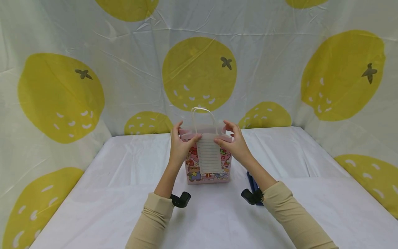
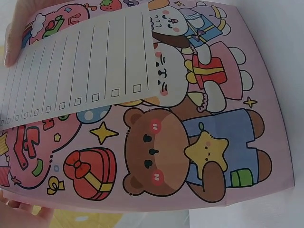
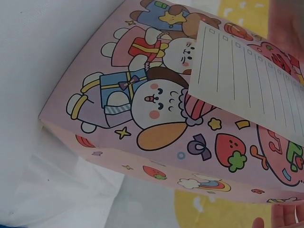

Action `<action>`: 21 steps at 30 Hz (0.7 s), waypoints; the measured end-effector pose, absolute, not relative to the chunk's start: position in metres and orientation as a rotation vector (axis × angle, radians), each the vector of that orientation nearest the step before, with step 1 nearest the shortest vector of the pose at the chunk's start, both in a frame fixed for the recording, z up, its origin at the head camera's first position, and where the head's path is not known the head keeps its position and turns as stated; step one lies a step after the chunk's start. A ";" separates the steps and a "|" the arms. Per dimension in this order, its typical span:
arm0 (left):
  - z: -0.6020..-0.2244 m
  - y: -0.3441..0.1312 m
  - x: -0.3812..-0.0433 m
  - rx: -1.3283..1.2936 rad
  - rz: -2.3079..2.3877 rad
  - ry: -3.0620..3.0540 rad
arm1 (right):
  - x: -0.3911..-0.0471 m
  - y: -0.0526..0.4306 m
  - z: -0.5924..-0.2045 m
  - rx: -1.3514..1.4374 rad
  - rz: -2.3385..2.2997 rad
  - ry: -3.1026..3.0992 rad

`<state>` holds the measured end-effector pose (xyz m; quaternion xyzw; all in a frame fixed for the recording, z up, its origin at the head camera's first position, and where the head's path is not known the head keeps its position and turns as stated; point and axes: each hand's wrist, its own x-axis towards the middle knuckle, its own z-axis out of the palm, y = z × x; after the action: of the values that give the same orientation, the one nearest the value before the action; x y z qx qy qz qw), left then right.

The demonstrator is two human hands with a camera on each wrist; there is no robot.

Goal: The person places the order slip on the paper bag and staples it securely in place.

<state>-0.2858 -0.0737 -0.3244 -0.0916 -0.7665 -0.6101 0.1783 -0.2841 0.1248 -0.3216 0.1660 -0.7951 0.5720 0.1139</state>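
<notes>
A pink paper gift bag [image 1: 194, 173] printed with cartoon animals stands upright on the table, its white cord handle [image 1: 203, 109] raised. Against its front hangs a white lined checklist sheet [image 1: 209, 157]; the wrist views show a row of small boxes along one side. My left hand [image 1: 180, 147] pinches the sheet and the bag's top edge at the left, thumb in front and fingers behind. At the right top edge, my right hand [image 1: 235, 143] pinches both in the same way. The bear print [image 2: 156, 152] fills much of the left wrist view. The bag's inside is hidden.
A dark blue slender object [image 1: 252, 181] lies on the table [image 1: 211, 214], partly hidden by my right wrist. Black wrist cameras [image 1: 181, 200] sit on both wrists. A white curtain [image 1: 264, 52] with yellow lemons hangs behind the table and at both sides.
</notes>
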 end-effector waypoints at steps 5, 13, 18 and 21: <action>-0.324 -0.075 -0.287 -0.303 -1.712 -2.172 | -0.286 0.124 -0.323 0.477 1.692 -2.324; -0.325 -0.076 -0.290 -0.353 -1.677 -2.187 | -0.288 0.124 -0.325 0.465 1.681 -2.319; -0.324 -0.076 -0.291 -0.379 -1.693 -2.166 | -0.288 0.123 -0.324 0.460 1.677 -2.321; -0.322 -0.076 -0.290 -0.381 -1.687 -2.164 | -0.286 0.123 -0.320 0.456 1.683 -2.324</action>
<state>-0.2896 -0.0755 -0.3221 -0.1353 -0.7677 -0.5985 0.1848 -0.2859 0.1228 -0.3202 0.1559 -0.7944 0.5752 0.1177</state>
